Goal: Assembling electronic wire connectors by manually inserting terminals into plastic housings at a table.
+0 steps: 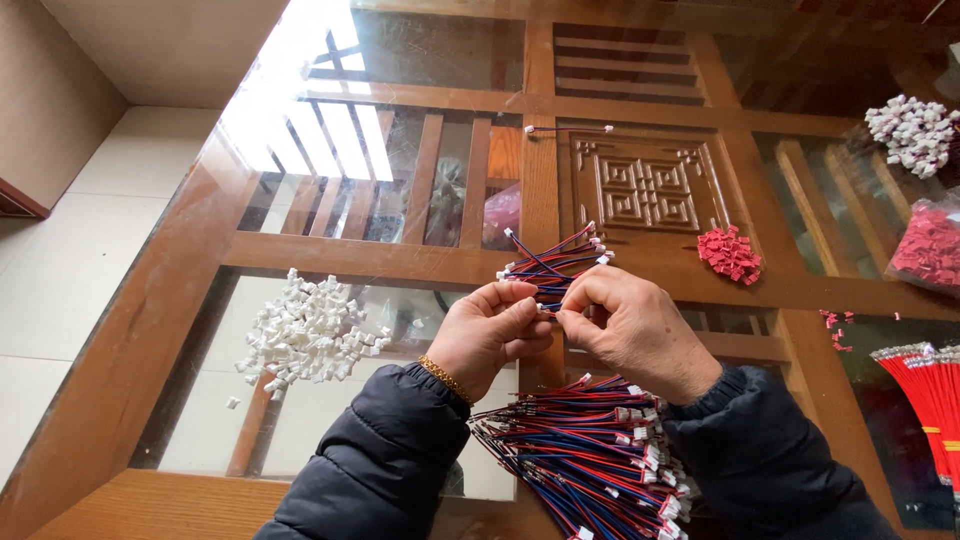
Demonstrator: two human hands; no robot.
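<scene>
**Thin wire leads pinched over the glass surface**

Both closed on one small fan of red-and-blue wire leads (pixel 553 262): left hand (pixel 488 332), right hand (pixel 628 325), near the surface's (pixel 180 300) middle. Probably light, limp, tangle-prone; best pinched just behind the white connector tips. Loose white housings (pixel 305 335) toward left edge.

Bare glass is lying open beyond the carved wooden panel (pixel 648 186), save one loose wire (pixel 568 129). Left of the panel, white connectors (pixel 308 335) are blocking passage; right of it, red connectors (pixel 730 254) are standing just beside, wire bundles (pixel 590 460) crowding nearer.
</scene>
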